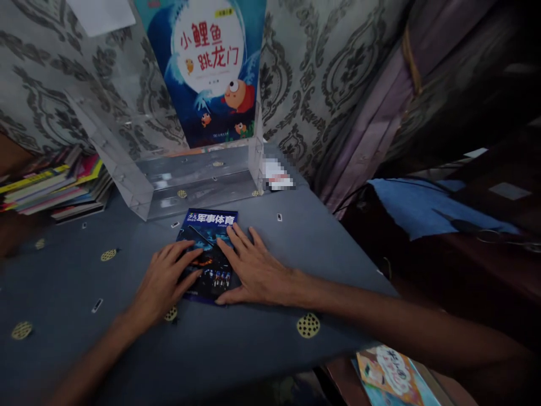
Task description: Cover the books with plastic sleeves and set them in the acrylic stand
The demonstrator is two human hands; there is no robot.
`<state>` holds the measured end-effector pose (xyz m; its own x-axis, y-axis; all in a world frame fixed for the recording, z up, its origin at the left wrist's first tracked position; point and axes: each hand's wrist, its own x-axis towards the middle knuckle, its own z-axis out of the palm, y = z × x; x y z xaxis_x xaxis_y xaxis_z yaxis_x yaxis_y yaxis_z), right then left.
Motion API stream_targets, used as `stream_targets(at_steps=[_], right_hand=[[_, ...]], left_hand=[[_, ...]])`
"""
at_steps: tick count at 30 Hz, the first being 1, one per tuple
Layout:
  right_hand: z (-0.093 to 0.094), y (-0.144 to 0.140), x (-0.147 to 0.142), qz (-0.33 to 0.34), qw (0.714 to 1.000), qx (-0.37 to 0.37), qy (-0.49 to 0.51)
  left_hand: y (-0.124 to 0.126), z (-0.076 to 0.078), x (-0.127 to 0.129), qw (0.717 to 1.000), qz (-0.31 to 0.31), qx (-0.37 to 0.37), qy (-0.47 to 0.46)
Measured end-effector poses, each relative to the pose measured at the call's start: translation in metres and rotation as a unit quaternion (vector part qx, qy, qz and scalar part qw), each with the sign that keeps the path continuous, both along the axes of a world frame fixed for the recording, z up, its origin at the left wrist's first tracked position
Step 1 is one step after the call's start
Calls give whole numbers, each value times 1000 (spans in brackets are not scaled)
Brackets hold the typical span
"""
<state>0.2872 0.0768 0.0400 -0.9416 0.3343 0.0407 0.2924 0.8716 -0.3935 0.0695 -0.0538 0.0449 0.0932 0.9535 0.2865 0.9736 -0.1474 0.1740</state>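
Note:
A small dark blue book (211,234) with white Chinese characters across its top lies flat on the table, cover up. My left hand (167,276) rests on its left side, fingers stretched out over the cover. On the right side lies my right hand (253,270), its fingers spread and the thumb near the lower edge. Neither hand grips anything. Behind the book stands a clear acrylic rack (198,189). A large blue picture book (220,107) with orange fish stands upright at its back.
A stack of books (59,183) sits on the left of the grey-blue table (63,270). Beside the rack is a small white item (276,172), partly blurred. More books (393,375) lie below the table's right edge. A blue cloth (431,208) is farther right, near a curtain (376,129).

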Motion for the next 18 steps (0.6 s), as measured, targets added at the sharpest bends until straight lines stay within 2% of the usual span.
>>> stream_targets(at_steps=[4,11,15,18], right_hand=[[3,3,-2,-4,1000,-12,-18],[9,26,-3,-52,998,-23,-27],[6,35,-2,-70,997,-22,-8],[5,35,-2,-69,997,-20,-4]], left_hand=[[13,-6,-12,997,69,-20,4],[27,-9,-15,989,129,-73,3],[32,-18,-19,988,146,-32,-23],[38,-17,-22,985,137,15,-106]])
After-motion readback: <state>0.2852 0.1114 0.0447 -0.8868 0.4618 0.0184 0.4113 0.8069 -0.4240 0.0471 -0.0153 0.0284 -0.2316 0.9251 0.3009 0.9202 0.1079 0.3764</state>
